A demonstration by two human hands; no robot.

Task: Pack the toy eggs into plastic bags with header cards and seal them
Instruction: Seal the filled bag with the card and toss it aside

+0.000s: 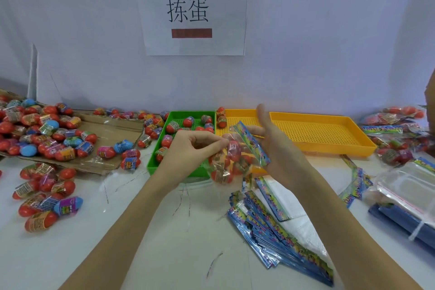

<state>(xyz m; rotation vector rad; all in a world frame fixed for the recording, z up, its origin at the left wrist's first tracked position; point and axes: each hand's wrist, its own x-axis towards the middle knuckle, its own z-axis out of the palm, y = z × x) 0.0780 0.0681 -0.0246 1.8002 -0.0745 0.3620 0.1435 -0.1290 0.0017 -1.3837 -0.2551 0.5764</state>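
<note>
A clear plastic bag [226,162] with several red toy eggs inside hangs in the air above the table's middle. Its colourful header card [253,145] runs along the bag's right side. My left hand [188,153] pinches the bag's left upper edge with curled fingers. My right hand [280,148] holds the bag at the header card, palm towards it, index finger raised. Loose toy eggs [47,134] lie in a heap at the left, some in a green tray [155,162].
A yellow perforated tray [329,134] stands at the back right. A stack of empty bags with header cards [282,235] lies at the front right. Filled bags [397,134] pile at the far right, beside clear zip bags [409,190]. Flattened cardboard [113,129] lies under the egg heap.
</note>
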